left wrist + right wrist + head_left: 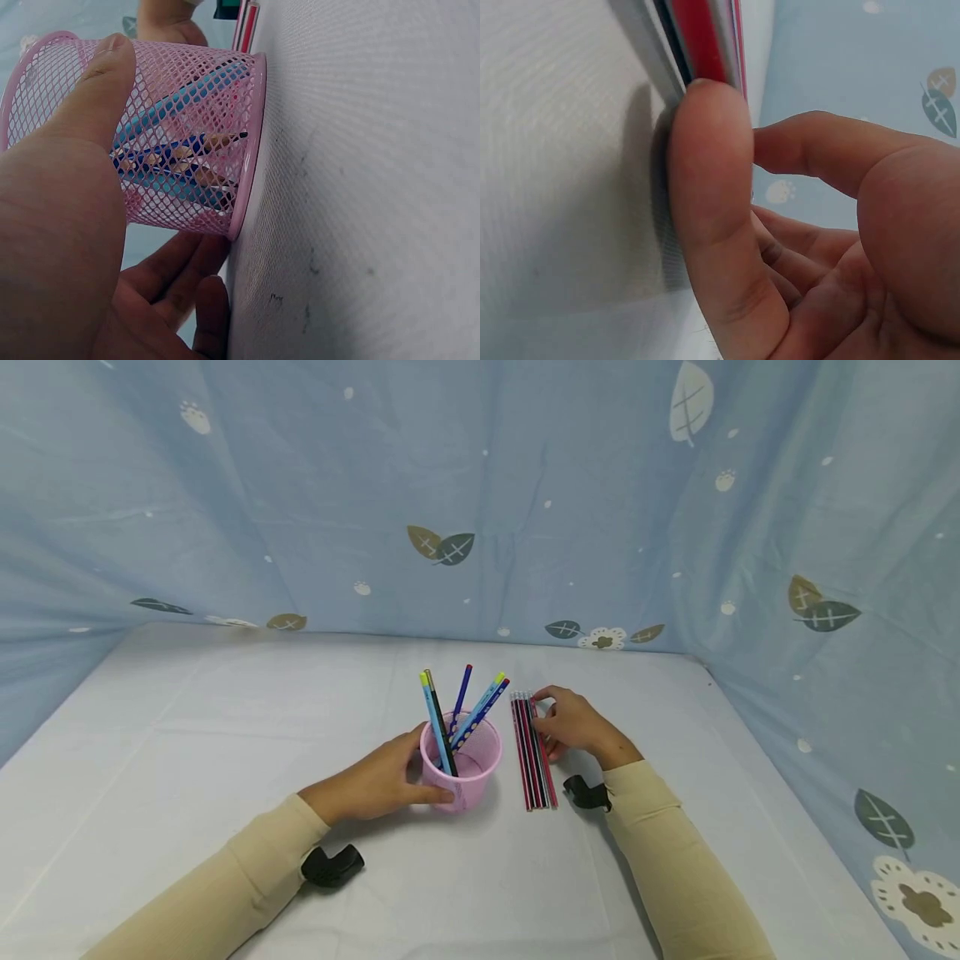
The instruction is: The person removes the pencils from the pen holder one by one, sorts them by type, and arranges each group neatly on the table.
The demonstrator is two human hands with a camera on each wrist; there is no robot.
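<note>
My left hand (378, 777) grips a pink mesh pen cup (467, 789), thumb on the near side and other fingers round the far side. The cup stands upright on the table. Inside it lean several pencils, light blue ones (184, 97) and dark blue ones (176, 148) among them, sharpened points down. To the cup's right, a row of red and dark striped pencils (531, 768) lies flat. At the row's right edge, my right hand (576, 724) pinches the outermost red pencil (701, 37) near its far end with thumb and forefinger; its contact is partly hidden.
A white cloth covers the table (247, 718). Behind and along the right hangs a blue curtain (337, 485) with leaf prints. Black wrist-worn pieces (332, 866) sit below both hands.
</note>
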